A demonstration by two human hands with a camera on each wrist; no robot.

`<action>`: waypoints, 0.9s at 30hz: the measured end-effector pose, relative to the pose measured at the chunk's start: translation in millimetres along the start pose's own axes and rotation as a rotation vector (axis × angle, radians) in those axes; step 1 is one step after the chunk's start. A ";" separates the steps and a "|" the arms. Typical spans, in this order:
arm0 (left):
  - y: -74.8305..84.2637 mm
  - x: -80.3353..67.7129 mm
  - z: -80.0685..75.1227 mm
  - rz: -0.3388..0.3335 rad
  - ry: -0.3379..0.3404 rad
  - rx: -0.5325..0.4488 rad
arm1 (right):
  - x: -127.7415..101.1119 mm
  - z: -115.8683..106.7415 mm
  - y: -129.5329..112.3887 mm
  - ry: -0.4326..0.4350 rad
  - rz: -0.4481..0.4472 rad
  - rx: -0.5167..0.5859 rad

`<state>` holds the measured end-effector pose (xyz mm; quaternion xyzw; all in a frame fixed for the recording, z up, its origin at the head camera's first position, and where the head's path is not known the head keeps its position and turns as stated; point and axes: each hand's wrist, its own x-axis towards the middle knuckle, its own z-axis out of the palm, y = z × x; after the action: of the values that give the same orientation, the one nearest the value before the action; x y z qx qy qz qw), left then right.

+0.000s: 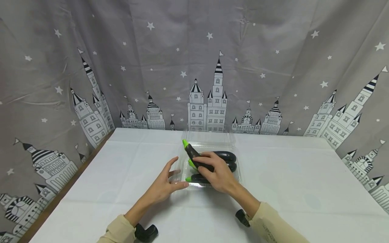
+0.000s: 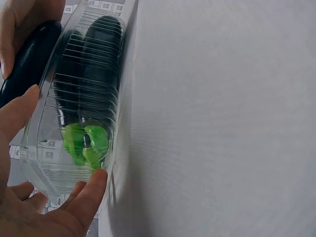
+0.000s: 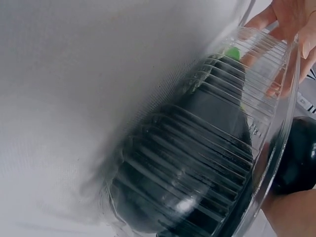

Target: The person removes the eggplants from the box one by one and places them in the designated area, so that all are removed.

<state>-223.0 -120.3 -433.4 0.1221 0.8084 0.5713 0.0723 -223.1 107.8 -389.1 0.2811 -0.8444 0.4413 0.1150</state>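
The right hand point(image 1: 220, 175) grips an eggplant point(image 1: 196, 156) above the clear tray point(image 1: 238, 168), whose near-left corner the open left hand point(image 1: 165, 184) touches.

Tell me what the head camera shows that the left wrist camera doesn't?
Only the head view shows the castle curtain, both sleeves, and the right hand lifting one eggplant over the clear tray. Only the left wrist view shows the tray's ribbed wall close up, with green stems inside. Both show the left hand at the tray's end and the white tabletop.
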 end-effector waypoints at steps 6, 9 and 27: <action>-0.4 -0.4 -0.7 0.013 -0.006 0.007 | -2.0 -2.9 -2.3 -0.006 0.016 0.039; -0.6 -0.1 -0.7 0.019 -0.007 0.007 | -3.4 -4.5 -3.4 -0.003 0.036 0.047; -0.6 1.7 1.2 -0.012 0.004 0.012 | -17.1 -17.5 -3.2 -0.041 0.157 0.141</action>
<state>-224.4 -119.0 -434.4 0.1166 0.8127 0.5661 0.0731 -208.2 126.9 -384.3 0.2303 -0.8329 0.5015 0.0425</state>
